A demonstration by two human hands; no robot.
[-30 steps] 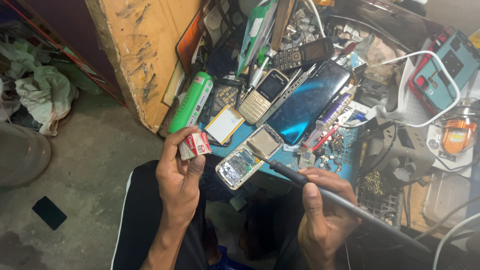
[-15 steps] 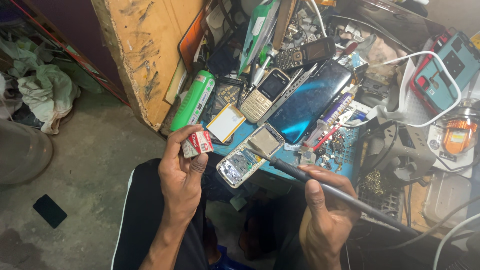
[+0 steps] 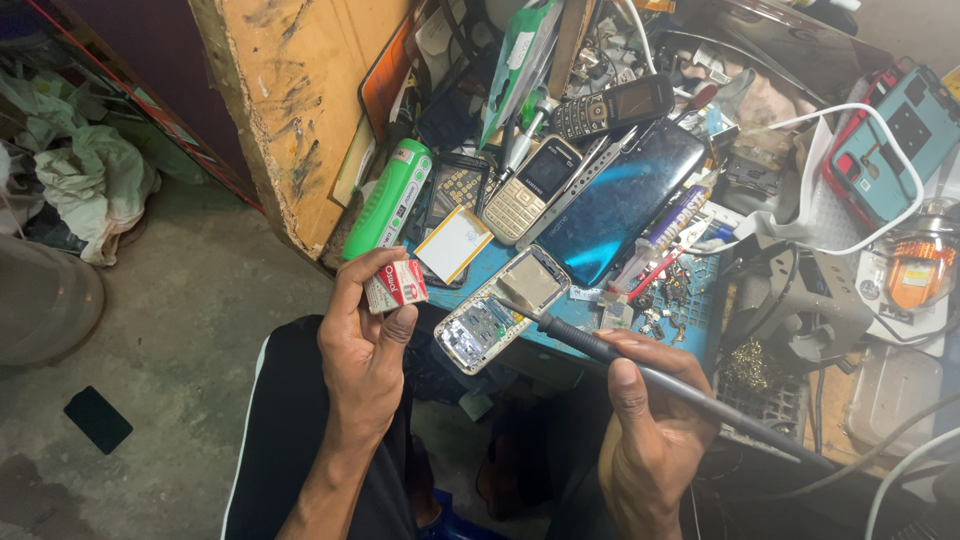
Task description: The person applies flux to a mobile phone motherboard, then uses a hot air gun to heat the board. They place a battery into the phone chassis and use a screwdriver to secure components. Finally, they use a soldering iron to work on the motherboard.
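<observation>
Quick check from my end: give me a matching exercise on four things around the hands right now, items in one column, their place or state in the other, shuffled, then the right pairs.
Things:
1. small red and white box
2. soldering iron
3. opened phone
4. green cylinder

Places or states:
A. lies at the bench edge with its cover off, insides showing
B. pinched in the fingers of the left hand
C. lies beside the wooden post, above the left hand
D. gripped in the right hand, tip at the opened phone

Pairs: 1-B, 2-D, 3-A, 4-C
</observation>
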